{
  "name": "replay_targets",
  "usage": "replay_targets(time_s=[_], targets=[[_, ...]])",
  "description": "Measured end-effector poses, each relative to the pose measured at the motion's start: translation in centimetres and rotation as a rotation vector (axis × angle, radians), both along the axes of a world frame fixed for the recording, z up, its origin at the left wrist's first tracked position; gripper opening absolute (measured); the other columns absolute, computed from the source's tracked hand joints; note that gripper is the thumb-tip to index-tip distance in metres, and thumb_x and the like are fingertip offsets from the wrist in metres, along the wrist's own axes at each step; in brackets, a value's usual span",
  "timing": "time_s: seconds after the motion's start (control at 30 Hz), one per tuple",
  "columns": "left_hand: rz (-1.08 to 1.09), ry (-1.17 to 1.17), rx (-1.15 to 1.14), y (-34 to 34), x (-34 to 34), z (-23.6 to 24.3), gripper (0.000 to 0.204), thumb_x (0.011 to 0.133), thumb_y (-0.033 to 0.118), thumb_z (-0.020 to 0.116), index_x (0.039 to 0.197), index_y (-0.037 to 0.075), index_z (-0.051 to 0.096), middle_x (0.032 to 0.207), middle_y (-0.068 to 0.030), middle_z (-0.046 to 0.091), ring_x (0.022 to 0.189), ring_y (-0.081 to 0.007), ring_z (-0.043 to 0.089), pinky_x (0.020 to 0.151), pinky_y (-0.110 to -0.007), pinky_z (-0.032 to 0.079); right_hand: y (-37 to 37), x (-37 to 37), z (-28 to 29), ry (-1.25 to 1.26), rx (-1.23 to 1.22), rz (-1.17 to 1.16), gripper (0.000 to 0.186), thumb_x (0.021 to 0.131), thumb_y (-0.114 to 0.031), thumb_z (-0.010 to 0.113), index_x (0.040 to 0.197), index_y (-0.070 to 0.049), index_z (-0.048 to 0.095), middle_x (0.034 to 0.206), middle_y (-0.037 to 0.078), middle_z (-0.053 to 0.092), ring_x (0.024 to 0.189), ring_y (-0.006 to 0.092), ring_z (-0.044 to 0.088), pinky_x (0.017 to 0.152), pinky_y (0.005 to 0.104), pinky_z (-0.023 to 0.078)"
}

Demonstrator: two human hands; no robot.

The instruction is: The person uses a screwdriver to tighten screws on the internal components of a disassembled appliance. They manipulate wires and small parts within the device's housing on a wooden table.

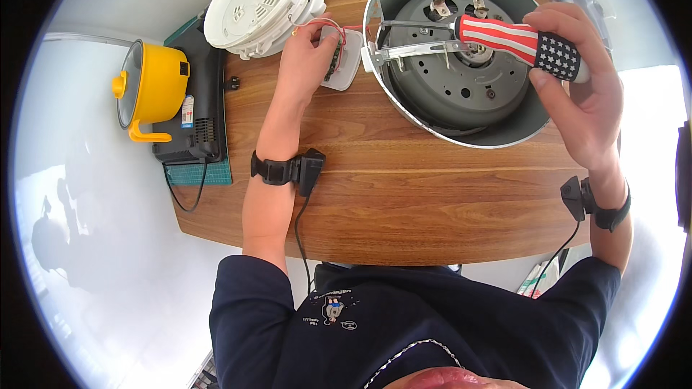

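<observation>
My right hand (587, 75) is wrapped round a screwdriver (501, 37) with a striped red-and-white handle and a starred dark end. Its metal shaft points left over the open round metal housing (465, 145), with the tip beside the inner left wall. A grey round base plate (461, 94) and a metal strip (422, 50) show inside. My left hand (308, 54) is closed at a small white panel (352, 65) bearing a circuit board, left of the housing. Thin red wires (344, 27) run from there toward the housing; the left fingertips are partly hidden.
A round white plastic part (252, 7) with vents lies beyond my left hand. Farther left, a yellow pot (160, 83) with a glass lid stands on a black device (205, 112) over a green mat (216, 173). The wooden table (432, 202) has a curved near edge.
</observation>
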State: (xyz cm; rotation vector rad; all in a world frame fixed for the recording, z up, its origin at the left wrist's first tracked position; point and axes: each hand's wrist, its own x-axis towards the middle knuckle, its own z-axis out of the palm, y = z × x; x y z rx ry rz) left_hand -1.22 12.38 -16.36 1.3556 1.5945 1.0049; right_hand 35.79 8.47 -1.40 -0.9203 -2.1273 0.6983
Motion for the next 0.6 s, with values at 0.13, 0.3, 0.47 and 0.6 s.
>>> replay_targets(time_s=[0.13,0.3,0.47,0.6], targets=[[-0.011,0.010,0.020,0.1,-0.1,-0.3,0.051,0.099,0.013,0.065,0.146,-0.004,0.060,0.110,-0.0110,0.075,0.094,-0.0139,0.068,0.086,-0.030,0.054,-0.8,0.8,0.1,0.072,-0.049,-0.039,0.046,0.089,0.009,0.059,0.136,0.005,0.059,0.138,0.016,0.057,0.128,0.0227,0.056,0.111,0.0334,0.042],[0.006,-0.032,0.033,0.0,0.3,-0.2,0.039,0.098,0.008,0.064,0.135,-0.004,0.066,0.111,-0.0114,0.075,0.097,-0.0152,0.069,0.088,-0.031,0.054,-1.8,3.5,1.0,0.065,-0.067,-0.187,0.047,0.093,0.002,0.058,0.140,0.006,0.057,0.139,0.016,0.060,0.126,0.0216,0.058,0.112,0.0335,0.042],[-0.020,-0.004,0.032,-0.4,-0.1,1.0,0.026,0.097,0.003,0.062,0.120,-0.005,0.071,0.111,-0.0120,0.076,0.102,-0.0172,0.071,0.090,-0.032,0.055,-1.7,6.3,0.8,0.140,-0.022,-0.393,0.051,0.096,-0.007,0.059,0.145,0.007,0.054,0.135,0.017,0.063,0.127,0.0230,0.059,0.115,0.0356,0.040],[0.016,0.279,0.090,-0.2,-1.4,1.1,0.030,0.098,0.008,0.062,0.125,-0.004,0.069,0.115,-0.0178,0.075,0.104,-0.0266,0.073,0.092,-0.036,0.055,-1.7,9.2,-0.6,0.274,-0.015,-0.444,0.053,0.098,-0.008,0.061,0.148,0.007,0.053,0.137,0.017,0.063,0.128,0.0237,0.059,0.116,0.0368,0.041]])
